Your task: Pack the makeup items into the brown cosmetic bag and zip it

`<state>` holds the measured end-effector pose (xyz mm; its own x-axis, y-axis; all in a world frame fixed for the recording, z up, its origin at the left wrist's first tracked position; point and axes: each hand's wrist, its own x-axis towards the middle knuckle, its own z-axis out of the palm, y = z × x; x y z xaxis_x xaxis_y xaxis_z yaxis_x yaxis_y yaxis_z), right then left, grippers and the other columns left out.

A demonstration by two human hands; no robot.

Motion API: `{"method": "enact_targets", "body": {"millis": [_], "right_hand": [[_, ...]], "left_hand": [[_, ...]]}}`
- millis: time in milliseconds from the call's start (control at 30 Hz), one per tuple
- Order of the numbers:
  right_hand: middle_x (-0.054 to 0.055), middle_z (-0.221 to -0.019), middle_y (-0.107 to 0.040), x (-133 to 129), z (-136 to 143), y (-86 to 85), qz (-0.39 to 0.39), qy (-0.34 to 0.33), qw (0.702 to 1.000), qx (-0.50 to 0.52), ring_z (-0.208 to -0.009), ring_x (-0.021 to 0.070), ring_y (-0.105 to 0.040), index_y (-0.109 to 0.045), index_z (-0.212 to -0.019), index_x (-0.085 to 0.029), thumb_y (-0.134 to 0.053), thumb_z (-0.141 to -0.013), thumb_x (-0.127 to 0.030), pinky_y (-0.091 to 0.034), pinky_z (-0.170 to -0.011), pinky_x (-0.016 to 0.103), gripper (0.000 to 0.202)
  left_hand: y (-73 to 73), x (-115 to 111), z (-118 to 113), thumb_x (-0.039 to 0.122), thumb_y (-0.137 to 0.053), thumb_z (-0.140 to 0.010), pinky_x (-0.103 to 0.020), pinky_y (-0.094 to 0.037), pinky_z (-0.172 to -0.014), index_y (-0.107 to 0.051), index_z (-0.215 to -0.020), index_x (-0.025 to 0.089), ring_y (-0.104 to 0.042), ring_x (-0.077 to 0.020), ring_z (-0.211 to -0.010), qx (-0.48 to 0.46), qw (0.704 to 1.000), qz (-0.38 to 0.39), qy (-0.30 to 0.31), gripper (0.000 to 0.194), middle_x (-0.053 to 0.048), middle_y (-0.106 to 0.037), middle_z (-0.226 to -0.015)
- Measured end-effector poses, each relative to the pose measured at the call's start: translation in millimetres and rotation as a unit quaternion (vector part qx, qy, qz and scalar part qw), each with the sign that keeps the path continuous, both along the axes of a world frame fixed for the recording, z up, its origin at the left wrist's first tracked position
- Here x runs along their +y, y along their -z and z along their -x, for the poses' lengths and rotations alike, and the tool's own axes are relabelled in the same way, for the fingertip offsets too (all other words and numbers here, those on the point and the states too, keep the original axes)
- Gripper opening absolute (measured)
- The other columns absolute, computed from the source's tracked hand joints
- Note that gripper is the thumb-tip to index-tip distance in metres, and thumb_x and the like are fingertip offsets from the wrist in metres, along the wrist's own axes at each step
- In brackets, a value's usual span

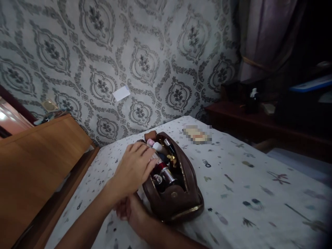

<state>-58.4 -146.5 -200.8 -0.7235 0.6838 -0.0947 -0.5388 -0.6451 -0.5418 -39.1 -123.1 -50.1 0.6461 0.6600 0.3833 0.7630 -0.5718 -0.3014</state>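
so the brown bag [178, 207] is sitting unzipped on a printed sheet [233, 180], stuffed with small stuff: a red and silver tube [168, 175], a gold bow [172, 159], a white cap [158, 147]. left hand [136, 160] is draped over the bag's left edge, fingers close together by the tube, can't tell if they're gripping anything. right hand [126, 207] is tucked under the left wrist just beside the bag, fingers curled, partly hidden, so can't tell there either. past the bag there's a pixelated thing [197, 135] on the sheet, then patterned wallpaper [160, 52] with a white card [121, 93].
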Motion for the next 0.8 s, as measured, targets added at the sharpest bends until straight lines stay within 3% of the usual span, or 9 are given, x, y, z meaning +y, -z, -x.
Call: {"method": "enact_targets", "body": {"millis": [67, 167, 300, 467, 600, 700, 767, 800], "right_hand": [[0.002, -0.067, -0.065, 0.7, -4.6, -3.2, 0.02, -0.013, 1.0, -0.019, -0.049, 0.009, -0.055, -0.066, -0.093, -0.011, -0.04, -0.102, -0.046, -0.038, -0.047, 0.02, 0.044], [-0.001, -0.05, -0.058, 2.2, -12.7, -11.7, 0.044, -0.017, 0.998, -0.028, -0.035, 0.0068, -0.043, -0.065, -0.081, -0.012, -0.03, -0.102, -0.046, -0.021, -0.041, 0.021, 0.053], [-0.001, -0.049, -0.058, 3.7, -16.9, -17.2, 0.047, -0.016, 0.998, -0.046, -0.035, 0.0072, -0.043, -0.064, -0.078, -0.013, -0.032, -0.101, -0.048, -0.018, -0.042, 0.021, 0.053], [-0.001, -0.053, -0.06, 3.6, -16.0, -11.1, 0.031, 0.0, 0.999, -0.035, -0.04, 0.007, -0.045, -0.065, -0.08, -0.013, -0.049, -0.093, -0.057, -0.019, -0.044, 0.02, 0.048], [-0.001, -0.052, -0.06, 3.8, -14.6, -7.6, 0.023, 0.002, 0.999, -0.03, -0.041, 0.0073, -0.045, -0.065, -0.078, -0.014, -0.058, -0.084, -0.062, -0.019, -0.044, 0.021, 0.05], [-0.002, -0.051, -0.06, 4.3, -13.8, -7.0, 0.014, 0.005, 0.999, -0.033, -0.04, 0.0074, -0.045, -0.065, -0.077, -0.015, -0.065, -0.075, -0.066, -0.017, -0.043, 0.021, 0.051], [-0.002, -0.052, -0.06, 4.7, -13.6, -6.5, 0.005, 0.008, 0.999, -0.035, -0.04, 0.0073, -0.045, -0.065, -0.077, -0.015, -0.071, -0.067, -0.068, -0.017, -0.042, 0.02, 0.054], [-0.002, -0.052, -0.061, 5.0, -13.5, -6.1, 0.0, 0.011, 0.999, -0.036, -0.04, 0.0072, -0.046, -0.065, -0.077, -0.015, -0.073, -0.063, -0.069, -0.017, -0.042, 0.02, 0.056]], "left_hand": [[-2.9, 12.7, 6.7, 0.034, -0.036, -0.103, -0.046, -0.043, -0.097, -0.06, -0.119, 0.018, -0.052, -0.0263, -0.118, -0.009, 1.0, 0.029, -0.009, 0.033, -0.01, -0.067, -0.117], [-1.6, 28.0, 14.1, 0.04, -0.033, -0.103, -0.045, -0.042, -0.101, -0.057, -0.125, 0.02, -0.053, -0.0249, -0.121, -0.004, 0.996, 0.089, -0.006, 0.038, -0.009, -0.066, -0.123], [1.5, 29.4, 19.3, 0.042, -0.033, -0.103, -0.043, -0.044, -0.101, -0.059, -0.122, 0.021, -0.056, -0.0231, -0.118, -0.028, 0.992, 0.126, 0.001, 0.039, -0.01, -0.066, -0.121], [-0.2, 3.9, 41.1, 0.035, -0.035, -0.103, -0.039, -0.044, -0.101, -0.06, -0.118, 0.019, -0.058, -0.0207, -0.114, -0.177, 0.982, 0.07, -0.012, 0.034, -0.009, -0.067, -0.118], [13.9, -9.7, 90.5, 0.038, -0.035, -0.101, -0.039, -0.044, -0.1, -0.062, -0.111, 0.017, -0.059, -0.022, -0.111, -0.27, 0.957, 0.029, -0.1, 0.035, -0.009, -0.069, -0.112], [39.3, -3.3, 135.7, 0.04, -0.033, -0.101, -0.037, -0.045, -0.095, -0.062, -0.106, 0.019, -0.061, -0.0226, -0.105, -0.283, 0.936, 0.048, -0.204, 0.037, -0.009, -0.069, -0.109], [60.7, 6.4, 160.0, 0.037, -0.032, -0.1, -0.033, -0.047, -0.09, -0.061, -0.104, 0.02, -0.062, -0.0211, -0.102, -0.27, 0.899, 0.106, -0.328, 0.034, -0.008, -0.07, -0.107], [71.9, 11.3, 168.8, 0.036, -0.034, -0.099, -0.033, -0.047, -0.089, -0.061, -0.104, 0.019, -0.063, -0.0218, -0.102, -0.267, 0.886, 0.117, -0.36, 0.032, -0.009, -0.07, -0.108]]}}
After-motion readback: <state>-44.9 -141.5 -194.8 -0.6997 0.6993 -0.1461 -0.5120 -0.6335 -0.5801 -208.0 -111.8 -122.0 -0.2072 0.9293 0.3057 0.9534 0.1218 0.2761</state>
